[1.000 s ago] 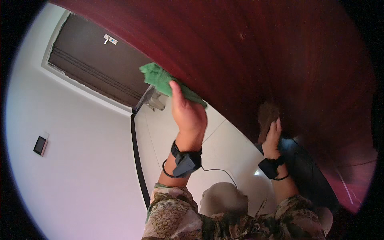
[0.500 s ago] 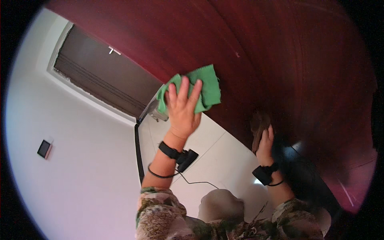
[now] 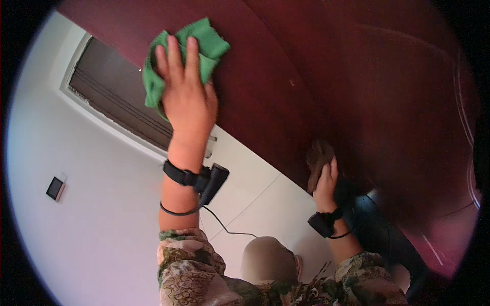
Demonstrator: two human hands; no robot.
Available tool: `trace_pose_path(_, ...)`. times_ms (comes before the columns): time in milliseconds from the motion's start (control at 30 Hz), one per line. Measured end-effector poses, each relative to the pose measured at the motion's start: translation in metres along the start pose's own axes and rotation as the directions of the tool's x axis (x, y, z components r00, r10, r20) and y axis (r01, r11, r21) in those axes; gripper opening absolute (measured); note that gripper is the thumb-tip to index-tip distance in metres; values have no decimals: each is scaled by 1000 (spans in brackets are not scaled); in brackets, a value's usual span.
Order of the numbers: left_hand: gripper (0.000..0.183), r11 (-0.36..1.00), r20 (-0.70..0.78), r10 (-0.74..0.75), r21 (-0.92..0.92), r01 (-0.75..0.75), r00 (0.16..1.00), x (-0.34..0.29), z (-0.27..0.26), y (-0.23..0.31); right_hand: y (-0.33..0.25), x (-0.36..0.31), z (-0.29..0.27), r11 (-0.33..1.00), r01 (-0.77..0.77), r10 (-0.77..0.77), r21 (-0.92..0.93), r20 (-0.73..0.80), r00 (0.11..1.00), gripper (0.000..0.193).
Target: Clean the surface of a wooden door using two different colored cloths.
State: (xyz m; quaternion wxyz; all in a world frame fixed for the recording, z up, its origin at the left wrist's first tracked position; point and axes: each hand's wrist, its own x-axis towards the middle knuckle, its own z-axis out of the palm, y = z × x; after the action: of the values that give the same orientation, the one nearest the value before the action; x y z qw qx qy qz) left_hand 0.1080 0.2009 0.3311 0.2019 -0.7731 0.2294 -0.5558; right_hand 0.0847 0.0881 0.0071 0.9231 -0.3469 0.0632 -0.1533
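Note:
My left hand point(image 3: 188, 97) presses a green cloth point(image 3: 212, 48) against a dark red wooden surface point(image 3: 286, 61). Its fingers are stretched over the cloth, which bunches around them and sticks out past the fingertips. Lower and to the right, my right hand point(image 3: 325, 183) has its fingers on a dark brown cloth-like piece point(image 3: 319, 155) at the same surface. Shadow and the dark background blur that piece's outline. Each wrist wears a black strap with a small black device; a thin cable runs from the left one.
Below the wooden surface lies a pale tiled floor point(image 3: 255, 199). At the left are a white wall point(image 3: 102, 204) with a small dark panel point(image 3: 55, 188), and a brown door point(image 3: 115, 81) in a pale frame. Something dark point(image 3: 377, 224) stands beyond my right wrist.
My left hand has slid up and to the left along the wooden surface, carrying the green cloth. My right hand and the brown piece appear slightly further left.

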Motion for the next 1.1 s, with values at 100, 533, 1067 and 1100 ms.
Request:
trace_pose_path(100,78,980,304,-34,-177,92,952,-27,7,42,-16,1,-1,997,48,-50,-64,-29,998,43)
trace_pose_path(533,61,992,599,48,-119,29,799,-27,21,42,-11,-2,-17,982,160,-156,97,-51,986,39)
trace_pose_path(1067,53,902,554,432,-279,-331,712,-199,95,139,-21,15,-12,954,274,-270,120,-45,962,39)
trace_pose_path(1100,53,903,551,430,-277,-329,715,-214,103,148,-21,15,-10,953,277,-274,119,-42,961,39)
